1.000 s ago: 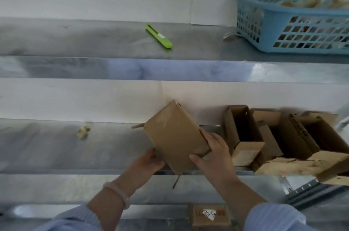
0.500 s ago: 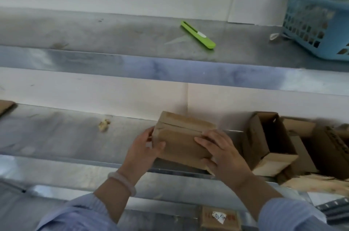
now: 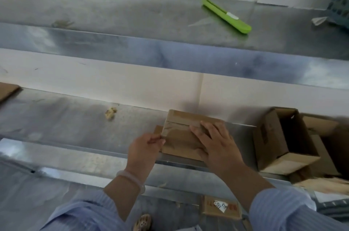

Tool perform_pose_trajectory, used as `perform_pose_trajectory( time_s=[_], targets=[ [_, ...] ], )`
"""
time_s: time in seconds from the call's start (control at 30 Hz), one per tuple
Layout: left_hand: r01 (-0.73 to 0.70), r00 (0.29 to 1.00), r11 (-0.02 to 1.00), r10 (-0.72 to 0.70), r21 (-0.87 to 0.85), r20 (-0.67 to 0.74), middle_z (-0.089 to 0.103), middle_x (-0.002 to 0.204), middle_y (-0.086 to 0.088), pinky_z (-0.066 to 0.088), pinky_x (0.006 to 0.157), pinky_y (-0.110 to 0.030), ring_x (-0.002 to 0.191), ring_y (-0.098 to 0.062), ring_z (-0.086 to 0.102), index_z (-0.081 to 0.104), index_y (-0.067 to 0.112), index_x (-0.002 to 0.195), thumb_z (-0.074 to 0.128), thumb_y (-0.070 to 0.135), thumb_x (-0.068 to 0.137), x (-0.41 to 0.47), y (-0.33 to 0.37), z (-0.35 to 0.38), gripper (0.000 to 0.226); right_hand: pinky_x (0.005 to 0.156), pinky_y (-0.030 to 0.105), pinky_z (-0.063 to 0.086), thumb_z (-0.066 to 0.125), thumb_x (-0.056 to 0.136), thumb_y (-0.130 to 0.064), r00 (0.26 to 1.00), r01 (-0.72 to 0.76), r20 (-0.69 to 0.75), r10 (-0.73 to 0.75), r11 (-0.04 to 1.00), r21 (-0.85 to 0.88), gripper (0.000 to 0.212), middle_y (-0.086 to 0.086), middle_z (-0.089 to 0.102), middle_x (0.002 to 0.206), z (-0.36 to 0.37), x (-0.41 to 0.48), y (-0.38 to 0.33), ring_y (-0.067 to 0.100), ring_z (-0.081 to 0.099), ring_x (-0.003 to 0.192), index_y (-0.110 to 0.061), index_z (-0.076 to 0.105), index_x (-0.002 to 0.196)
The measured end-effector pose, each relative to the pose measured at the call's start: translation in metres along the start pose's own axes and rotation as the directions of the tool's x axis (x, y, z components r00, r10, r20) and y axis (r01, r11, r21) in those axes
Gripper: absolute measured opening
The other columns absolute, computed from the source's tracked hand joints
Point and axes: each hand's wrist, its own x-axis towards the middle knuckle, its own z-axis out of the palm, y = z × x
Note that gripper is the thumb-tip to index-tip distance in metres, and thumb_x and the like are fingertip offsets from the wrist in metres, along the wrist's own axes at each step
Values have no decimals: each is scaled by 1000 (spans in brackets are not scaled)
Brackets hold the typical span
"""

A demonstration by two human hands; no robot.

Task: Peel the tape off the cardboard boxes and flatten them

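Note:
A small closed cardboard box (image 3: 180, 136) lies on the lower steel shelf (image 3: 56, 123), sealed with a strip of clear tape (image 3: 179, 126) along its top seam. My left hand (image 3: 145, 145) pinches the tape's end at the box's left edge. My right hand (image 3: 215, 142) lies flat on the box's right part, fingers spread, pressing it down. To the right stand several opened cardboard boxes (image 3: 283, 138), one with its flaps open toward me.
A green box cutter (image 3: 227, 16) lies on the upper shelf (image 3: 132, 15); a blue basket (image 3: 340, 4) sits at the far right. A crumpled tape ball (image 3: 110, 112) lies on the lower shelf, a flat cardboard piece (image 3: 7, 89) at far left. A labelled box (image 3: 221, 207) is below.
The box was tilted in both hands, then set down flat on the shelf. My left hand moved to its left edge and took the tape end; my right hand flattened on top.

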Motion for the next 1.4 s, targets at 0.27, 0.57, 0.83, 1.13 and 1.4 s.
perform_pose_trajectory(
  time_s=[0.27, 0.57, 0.83, 1.13, 1.4],
  targets=[
    [-106, 992, 991, 100, 85, 71, 66, 78, 6, 40, 59, -10, 74, -6, 59, 61, 24, 83, 62, 22, 91, 6, -5, -4, 9, 99, 48, 45, 71, 77, -42, 1000, -11, -3, 11, 1000, 2, 70, 1, 48, 137, 2, 1, 0, 28, 43, 122, -36, 41, 140],
    [-64, 960, 986, 20, 152, 278, 61, 81, -6, 51, 76, -34, 80, -25, 59, 54, 14, 79, 55, 16, 95, 13, -6, -13, 16, 98, 46, 45, 72, 77, -42, 1000, -2, 26, 1, 1000, 9, 70, 0, 46, 137, -1, -1, 0, 26, 41, 124, -36, 43, 141],
    [-66, 993, 997, 69, -37, 93, 64, 81, -7, 53, 72, -32, 77, -24, 61, 53, 19, 77, 55, 9, 93, -9, -10, 1, 19, 101, 47, 43, 71, 79, -43, 999, -19, 35, 18, 1000, 24, 69, 0, 45, 138, 0, 1, -3, 26, 40, 125, -36, 42, 141],
    [359, 920, 719, -166, -596, 354, 61, 68, -7, 53, 72, -32, 69, -19, 57, 54, 3, 79, 46, 1, 97, -15, -2, -4, 20, 103, 47, 40, 70, 79, -44, 1000, -14, 20, 14, 1000, 20, 68, 0, 45, 137, 2, -1, -2, 26, 40, 125, -35, 43, 142],
    [405, 910, 513, -146, -757, 387, 58, 72, -9, 56, 63, -29, 65, -16, 58, 58, 4, 82, 51, 5, 94, -6, 9, -20, 14, 105, 47, 38, 70, 79, -41, 1000, -12, 15, 12, 1000, 24, 68, 0, 46, 137, 3, 0, -2, 27, 42, 124, -34, 43, 141]
  ],
)
